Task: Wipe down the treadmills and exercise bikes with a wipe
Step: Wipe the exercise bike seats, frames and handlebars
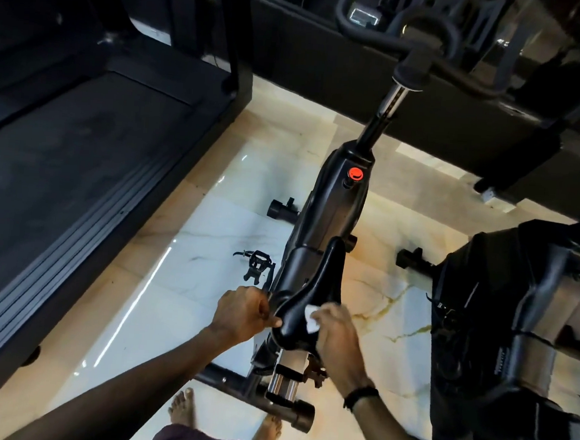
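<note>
Subject of work is the black saddle (305, 298) of the exercise bike (330, 215), taken here as the reference point; the right hand (337, 336) lies over the saddle's rear right portion, fingers curled down onto a white wipe (310, 319) and pressing it flat against the saddle surface, evidently to scrub it; the left hand (242, 314) sits at the saddle's rear left edge, fingers curled with the fingertips pinched against the rim, apparently bracing the seat so it does not twist under the wiping pressure; left of the saddle, well apart across the marble floor (181, 281), stands a treadmill (72, 177); right of the saddle stands a second bike (515, 321); judged progress: the saddle is in hand, the frame, red knob (355, 173) and handlebars (428, 40) ahead of the saddle likely remain to be wiped.
</note>
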